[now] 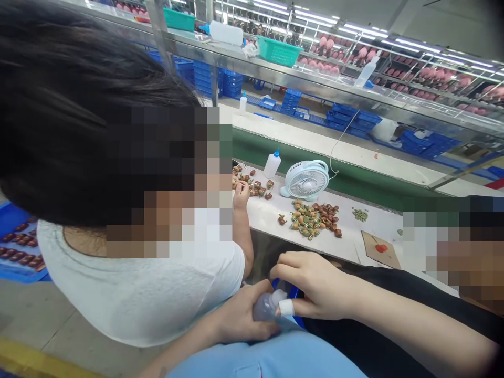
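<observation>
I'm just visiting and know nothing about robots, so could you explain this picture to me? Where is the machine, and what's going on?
There is no robot here: these are a person's bare hands, seen from a camera worn on that person's head, looking forward and down. The left hand holds a small clear bottle. The right hand, with white tape on its thumb, is beside the bottle's top; I can't tell whether it touches it. Beyond, on the white table, are green-and-orange pieces, brown pieces, a fan and a blue-capped bottle. The hand at the far left of the table belongs to a neighbour in a white shirt.
</observation>
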Demonstrator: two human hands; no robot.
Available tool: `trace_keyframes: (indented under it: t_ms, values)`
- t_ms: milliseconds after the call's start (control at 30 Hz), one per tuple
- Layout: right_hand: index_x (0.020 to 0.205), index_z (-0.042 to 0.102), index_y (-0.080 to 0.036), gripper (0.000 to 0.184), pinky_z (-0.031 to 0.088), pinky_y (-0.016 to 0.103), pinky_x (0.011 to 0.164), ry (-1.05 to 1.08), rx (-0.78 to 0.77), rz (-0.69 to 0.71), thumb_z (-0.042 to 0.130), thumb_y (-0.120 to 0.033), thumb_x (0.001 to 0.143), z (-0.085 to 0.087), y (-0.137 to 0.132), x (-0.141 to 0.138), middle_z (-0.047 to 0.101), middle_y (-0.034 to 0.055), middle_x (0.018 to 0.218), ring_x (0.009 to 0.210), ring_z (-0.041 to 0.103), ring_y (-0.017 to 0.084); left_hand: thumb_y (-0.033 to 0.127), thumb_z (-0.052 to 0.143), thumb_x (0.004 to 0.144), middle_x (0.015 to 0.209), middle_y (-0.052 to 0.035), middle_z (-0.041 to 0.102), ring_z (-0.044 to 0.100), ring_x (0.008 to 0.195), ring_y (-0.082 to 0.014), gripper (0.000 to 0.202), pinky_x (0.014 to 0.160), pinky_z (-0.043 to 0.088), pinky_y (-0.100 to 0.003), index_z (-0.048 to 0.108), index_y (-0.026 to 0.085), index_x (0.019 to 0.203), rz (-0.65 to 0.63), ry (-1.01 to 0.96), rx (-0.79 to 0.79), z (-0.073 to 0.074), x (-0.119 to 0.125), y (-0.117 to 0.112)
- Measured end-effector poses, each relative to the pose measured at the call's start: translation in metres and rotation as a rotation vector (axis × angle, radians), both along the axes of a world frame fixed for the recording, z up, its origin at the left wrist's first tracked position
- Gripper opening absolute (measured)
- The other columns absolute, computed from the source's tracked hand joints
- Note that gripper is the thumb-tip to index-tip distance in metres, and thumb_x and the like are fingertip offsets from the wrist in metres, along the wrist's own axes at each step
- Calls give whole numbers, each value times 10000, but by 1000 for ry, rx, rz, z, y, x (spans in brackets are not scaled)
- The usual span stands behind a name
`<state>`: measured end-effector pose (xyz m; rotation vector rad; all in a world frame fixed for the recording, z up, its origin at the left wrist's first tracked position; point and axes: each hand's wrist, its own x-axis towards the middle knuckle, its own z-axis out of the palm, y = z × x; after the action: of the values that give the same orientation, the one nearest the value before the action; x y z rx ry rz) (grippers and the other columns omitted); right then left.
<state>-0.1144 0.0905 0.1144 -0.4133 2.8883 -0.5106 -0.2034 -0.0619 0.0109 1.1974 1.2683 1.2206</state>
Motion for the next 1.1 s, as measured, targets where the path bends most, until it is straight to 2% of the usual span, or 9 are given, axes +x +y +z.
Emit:
trace_keyframes:
  t_ms: [67, 167, 267, 433, 633, 767, 867, 1000, 1100]
  values:
    - [746, 490, -161, 218, 294, 268, 521, -21, 186, -19, 608, -337, 797, -2, -1, 1, 482, 6, 693, 590, 440, 164, 264, 616, 622, 685, 53, 456, 412, 599, -108, 264, 530, 319, -213, 457, 188, 819, 19, 70, -15, -3, 2, 1]
    - [691, 430, -178, 232, 239, 274, 493, -80, 294, 13, 509, -328, 850, -5, -2, 4, 486, -7, 658, 561, 438, 160, 260, 615, 613, 660, 56, 465, 430, 582, -109, 267, 521, 326, -211, 460, 190, 818, 50, 124, -37, -5, 5, 3]
    - [706, 420, -181, 225, 211, 278, 477, -111, 319, 13, 486, -340, 850, -8, -4, 5, 497, -3, 667, 553, 438, 165, 251, 610, 606, 683, 50, 486, 456, 599, -118, 290, 535, 343, -215, 472, 191, 854, 69, 130, -39, -5, 6, 5]
    - [752, 421, -179, 126, 229, 288, 504, -99, 317, 23, 493, -254, 823, -13, -5, 8, 497, -1, 705, 572, 419, 172, 208, 611, 582, 739, 41, 500, 472, 646, -130, 314, 571, 359, -222, 490, 192, 872, 73, 124, -31, -4, 7, 8]
    - [745, 404, -174, 156, 248, 297, 539, -85, 323, 103, 549, -234, 751, -10, -3, 7, 463, 5, 746, 628, 385, 178, 324, 630, 593, 837, 4, 509, 463, 739, -166, 416, 653, 387, -262, 504, 176, 960, -35, -71, 38, -7, 5, 11]
    - [750, 397, -173, 215, 263, 308, 571, -39, 350, 205, 548, -317, 803, -5, 1, 4, 424, 8, 749, 644, 356, 177, 377, 647, 588, 820, -6, 499, 442, 739, -164, 443, 672, 380, -271, 507, 156, 946, -119, -219, 68, -8, 1, 15]
    - [747, 393, -171, 220, 258, 311, 564, -22, 381, 261, 547, -314, 810, -4, 4, 3, 405, 9, 750, 646, 345, 177, 368, 652, 587, 801, -9, 484, 429, 728, -159, 424, 661, 371, -265, 510, 147, 921, -149, -273, 91, -9, 1, 17]
    - [754, 392, -171, 195, 262, 313, 561, -20, 377, 240, 540, -291, 796, -8, 5, 2, 402, 9, 750, 639, 346, 179, 361, 632, 615, 791, -5, 465, 430, 720, -156, 423, 677, 376, -276, 489, 150, 952, -129, -299, 79, -8, 4, 16]
    - [756, 396, -169, 179, 279, 313, 572, -48, 356, 215, 556, -250, 757, -10, 5, 3, 414, 13, 760, 648, 360, 181, 382, 613, 621, 815, -7, 472, 433, 723, -157, 423, 686, 389, -281, 478, 158, 953, -87, -216, 57, -7, 6, 15]
